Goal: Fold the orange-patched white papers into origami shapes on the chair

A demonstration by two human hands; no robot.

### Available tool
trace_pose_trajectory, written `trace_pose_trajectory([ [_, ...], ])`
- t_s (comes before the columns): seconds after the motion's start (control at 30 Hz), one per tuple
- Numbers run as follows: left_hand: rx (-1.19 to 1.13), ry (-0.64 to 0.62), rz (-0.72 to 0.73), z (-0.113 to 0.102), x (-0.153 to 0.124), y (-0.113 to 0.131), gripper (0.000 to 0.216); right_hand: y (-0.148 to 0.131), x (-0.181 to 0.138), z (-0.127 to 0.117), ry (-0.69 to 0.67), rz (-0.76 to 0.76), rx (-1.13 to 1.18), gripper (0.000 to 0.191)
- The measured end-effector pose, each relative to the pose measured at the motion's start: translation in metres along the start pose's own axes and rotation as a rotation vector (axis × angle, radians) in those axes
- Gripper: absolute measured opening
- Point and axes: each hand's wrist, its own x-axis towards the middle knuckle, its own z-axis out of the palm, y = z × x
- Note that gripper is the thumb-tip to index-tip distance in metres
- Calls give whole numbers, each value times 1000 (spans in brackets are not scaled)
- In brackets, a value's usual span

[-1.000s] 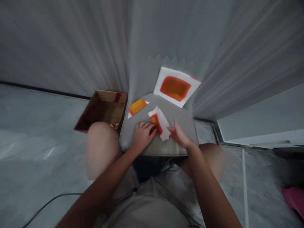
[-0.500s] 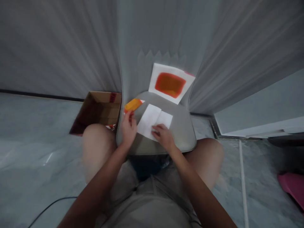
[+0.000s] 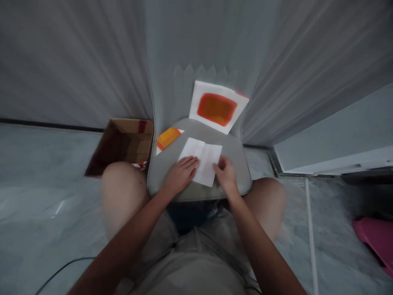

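I'm seeing the left hand (image 3: pixel 181 173), now off the orange piece (image 3: pixel 168 138) at ten o'clock, lying flat on the white paper's (image 3: pixel 205 162) eight-o'clock side; apart, the right hand (image 3: pixel 227 172) is curling at four, grip unclear. Both now seem to be working that sheet on the chair seat (image 3: pixel 237 149).

Counting two hands (image 3: pixel 182 171) and three paper pieces (image 3: pixel 209 162) at one gray chair (image 3: pixel 164 166), plus two knees (image 3: pixel 124 184), one cardboard box (image 3: pixel 136 142), one cable (image 3: pixel 76 259) and one pink object (image 3: pixel 376 237).
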Motion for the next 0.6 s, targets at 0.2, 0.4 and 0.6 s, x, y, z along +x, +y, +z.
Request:
trace_pose_trajectory([
  [0.2,-16,29,-29,-2,0,7,41,-26,-7,16,0,-74,225,65],
  [0.4,-199,85,-115,-1,0,0,44,-24,-3,28,-191,-308,63,77],
  [0.6,-384,80,-136,-7,-1,-6,40,-15,3,40,-129,-445,-250,77],
])
